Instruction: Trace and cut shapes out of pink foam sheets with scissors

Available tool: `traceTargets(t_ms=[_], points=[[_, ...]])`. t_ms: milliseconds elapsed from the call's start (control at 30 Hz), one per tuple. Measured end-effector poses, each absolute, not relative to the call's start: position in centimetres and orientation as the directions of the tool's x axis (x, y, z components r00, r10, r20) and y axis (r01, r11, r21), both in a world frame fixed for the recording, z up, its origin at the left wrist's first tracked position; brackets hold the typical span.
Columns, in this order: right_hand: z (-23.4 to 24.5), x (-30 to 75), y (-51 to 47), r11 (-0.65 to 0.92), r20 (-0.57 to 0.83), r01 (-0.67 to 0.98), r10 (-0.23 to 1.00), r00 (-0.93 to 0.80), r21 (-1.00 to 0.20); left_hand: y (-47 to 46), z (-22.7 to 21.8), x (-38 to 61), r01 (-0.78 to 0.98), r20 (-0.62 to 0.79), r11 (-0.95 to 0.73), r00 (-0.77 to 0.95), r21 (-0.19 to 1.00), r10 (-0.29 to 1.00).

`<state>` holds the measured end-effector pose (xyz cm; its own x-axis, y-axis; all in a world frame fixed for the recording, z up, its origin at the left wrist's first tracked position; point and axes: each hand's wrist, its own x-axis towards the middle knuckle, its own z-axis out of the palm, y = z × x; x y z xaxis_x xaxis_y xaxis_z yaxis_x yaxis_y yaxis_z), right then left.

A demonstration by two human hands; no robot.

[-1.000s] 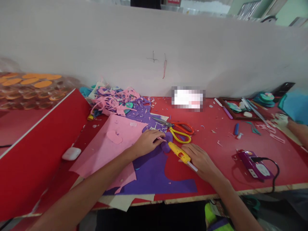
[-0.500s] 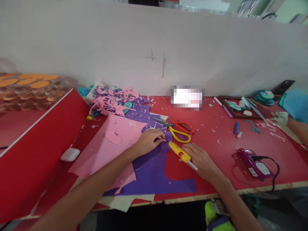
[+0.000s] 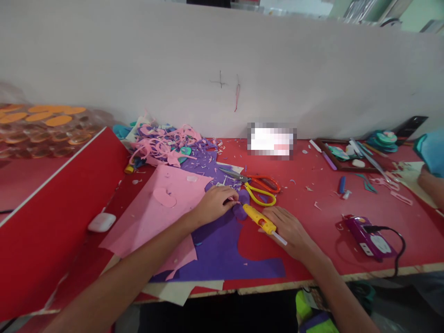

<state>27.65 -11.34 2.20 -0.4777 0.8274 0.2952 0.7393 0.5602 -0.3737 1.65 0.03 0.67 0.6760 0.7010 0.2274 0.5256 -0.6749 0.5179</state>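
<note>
My right hand (image 3: 285, 226) is wrapped round a yellow hot glue gun (image 3: 258, 218) with a pale glue stick poking out of its back end. The gun's nozzle points at a small purple felt piece (image 3: 240, 212). Over that piece, my left hand (image 3: 215, 203) pinches a small pink strip (image 3: 234, 200) between its fingertips. Just beyond both hands lie scissors (image 3: 255, 182) with one orange and one yellow handle, blades pointing left. Beneath my left hand and forearm are a purple felt sheet (image 3: 215, 252) and a pink felt sheet (image 3: 138, 231).
A heap of felt scraps (image 3: 166, 143) sits at the back left, near a slanting red board (image 3: 62, 222). A white case (image 3: 101, 222) is by the board. On the right are a purple device with a cable (image 3: 369, 237), a brown tray (image 3: 342, 167) and another person's hand (image 3: 430, 182).
The view has shifted very slightly. My hands, the glue gun and the felt keep their places; the other person's hand and blue item at the right have moved a little right.
</note>
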Motion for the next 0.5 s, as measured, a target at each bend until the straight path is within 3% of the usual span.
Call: traceTargets(t_ms=[500], points=[[1.41,28.02,-11.51,0.556,0.319,0.736,0.829,-0.459,-0.387,0.02,0.65,1.66,0.530,0.213,-0.681,0.688,0.504,0.694]])
